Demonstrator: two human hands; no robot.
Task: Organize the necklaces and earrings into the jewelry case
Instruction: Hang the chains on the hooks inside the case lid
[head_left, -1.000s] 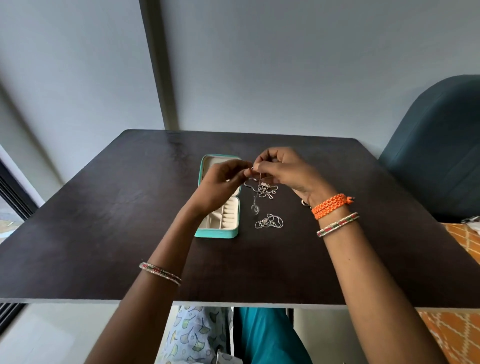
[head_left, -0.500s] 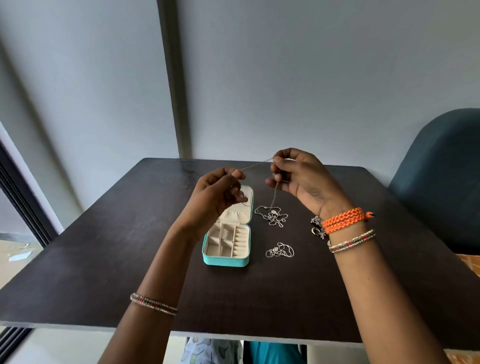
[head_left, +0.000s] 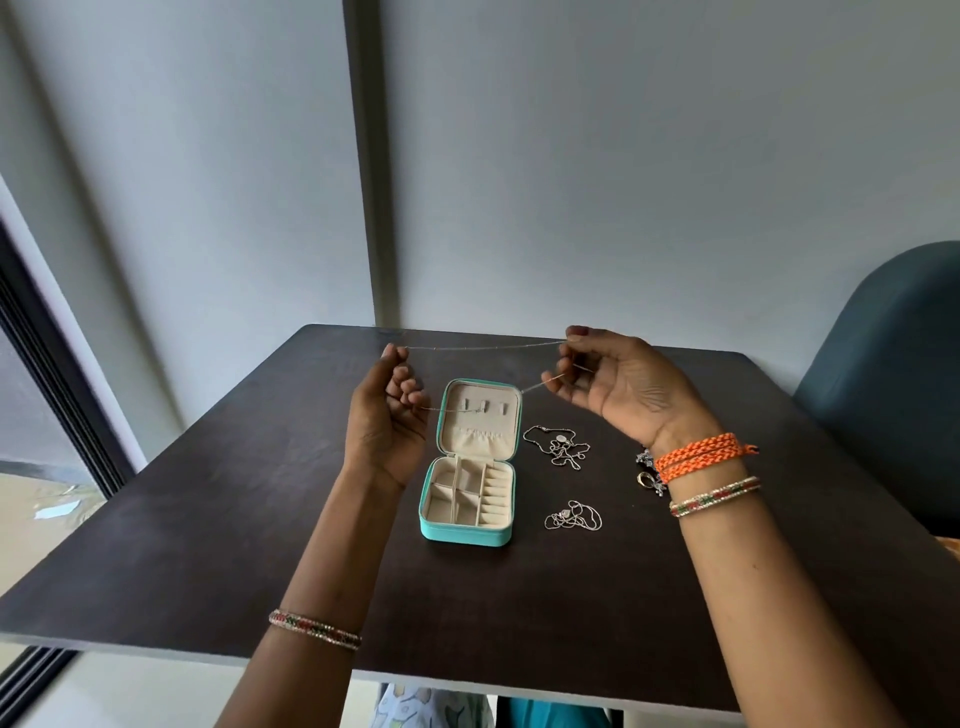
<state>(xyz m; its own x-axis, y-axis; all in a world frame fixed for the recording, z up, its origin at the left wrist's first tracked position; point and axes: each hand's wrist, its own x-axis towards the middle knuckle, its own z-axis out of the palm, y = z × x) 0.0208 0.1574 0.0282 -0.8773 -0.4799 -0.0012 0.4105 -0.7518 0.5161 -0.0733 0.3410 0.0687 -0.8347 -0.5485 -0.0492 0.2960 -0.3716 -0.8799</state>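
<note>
**Fingers holding a chain stretched above the open case**

Fingers (head_left: 397, 358) of the left hand (head_left: 387, 421) and right hand (head_left: 618, 384) pinch a thin necklace (head_left: 483, 346), its long axis running left–right above the jewelry case (head_left: 470, 532). The case lies open on the counter (head_left: 208, 519), below and between both raised, palm-up hands, nearer the left.

Jewelry case (head_left: 467, 499) mid-table (head_left: 208, 519), two necklaces (head_left: 558, 447) right of it — stretched chain (head_left: 483, 345) above, earrings (head_left: 647, 475) farther right.
</note>
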